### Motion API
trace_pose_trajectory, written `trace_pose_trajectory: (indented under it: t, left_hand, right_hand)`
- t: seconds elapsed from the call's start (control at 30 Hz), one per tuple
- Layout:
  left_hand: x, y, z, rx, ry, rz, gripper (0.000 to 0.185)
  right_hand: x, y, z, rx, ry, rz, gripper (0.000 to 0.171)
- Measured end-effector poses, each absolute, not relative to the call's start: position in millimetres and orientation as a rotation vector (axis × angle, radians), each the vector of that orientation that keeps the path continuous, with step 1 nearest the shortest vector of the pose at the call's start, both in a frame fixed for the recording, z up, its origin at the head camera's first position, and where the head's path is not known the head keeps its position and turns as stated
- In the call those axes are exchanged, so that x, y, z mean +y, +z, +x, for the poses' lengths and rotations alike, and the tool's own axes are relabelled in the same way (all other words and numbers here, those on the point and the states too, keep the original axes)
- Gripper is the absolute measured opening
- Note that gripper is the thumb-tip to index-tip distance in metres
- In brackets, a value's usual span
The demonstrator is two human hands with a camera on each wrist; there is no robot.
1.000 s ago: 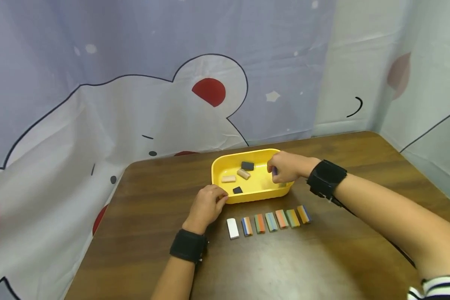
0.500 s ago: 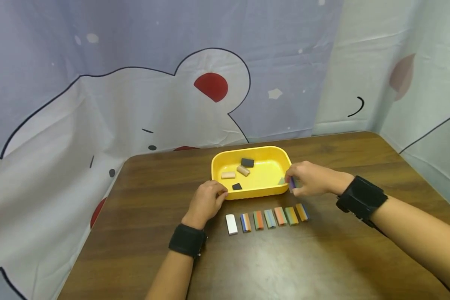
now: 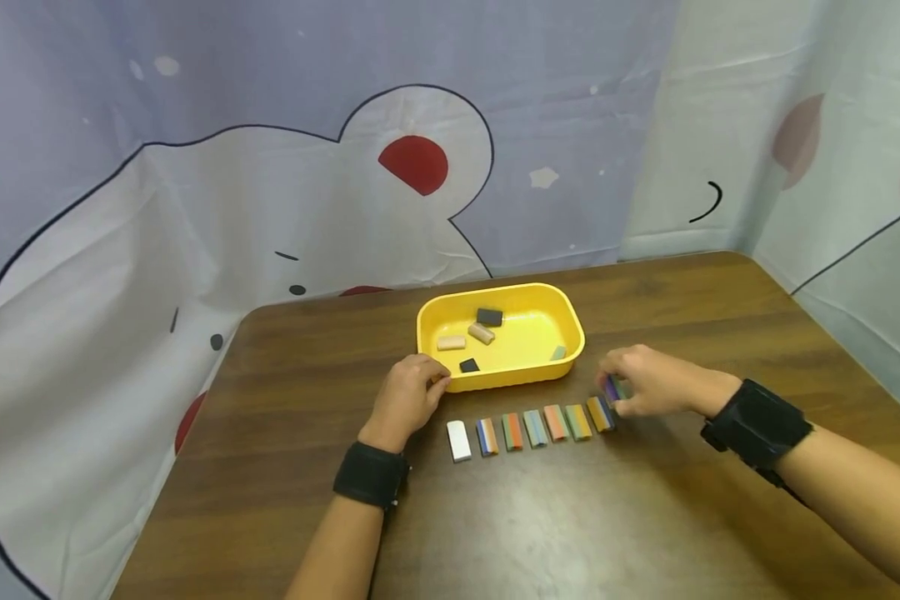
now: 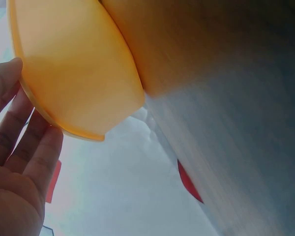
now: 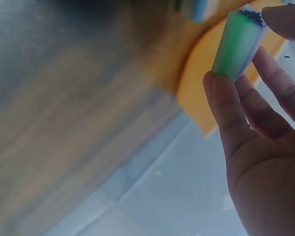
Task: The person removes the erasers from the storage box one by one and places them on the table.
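My right hand pinches a green-and-purple striped block between thumb and fingers, just right of the end of a row of small blocks. In the head view the block is partly hidden by the fingers. The nearest in the row is an orange-and-blue block. My left hand grips the rim of a yellow tray at its front left corner. From the left wrist, the fingertips lie along the tray's edge.
Inside the tray lie two dark blocks, two tan pieces and a pale green piece. In front of it, a white block starts the row of several two-coloured blocks on the brown wooden table. A printed curtain hangs behind.
My right hand has brought the striped block out of the tray, over its right side and towards me, to the row's right end. The left hand keeps its grip on the tray.
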State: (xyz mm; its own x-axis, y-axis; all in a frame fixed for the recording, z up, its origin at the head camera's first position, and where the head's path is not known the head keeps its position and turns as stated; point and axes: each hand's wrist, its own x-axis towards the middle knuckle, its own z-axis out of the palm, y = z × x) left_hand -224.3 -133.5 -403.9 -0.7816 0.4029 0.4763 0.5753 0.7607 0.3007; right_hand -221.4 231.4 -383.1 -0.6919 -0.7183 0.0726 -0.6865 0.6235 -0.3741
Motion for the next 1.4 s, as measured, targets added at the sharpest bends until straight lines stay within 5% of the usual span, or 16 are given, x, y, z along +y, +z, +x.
trace_pose_trajectory:
  t: [0.37,1.4]
  left_hand:
    - [-133,-405,-225,-2.559,-0.624,-0.742,0.004]
    - [-134,-407,-227,-2.573,-0.596,-0.745,0.004]
  right_hand:
    - [238,-402,-221,2.743,-0.552,-1.044,0.034]
    - [238,-413,-221,2.71,-0.589,-1.011,0.034]
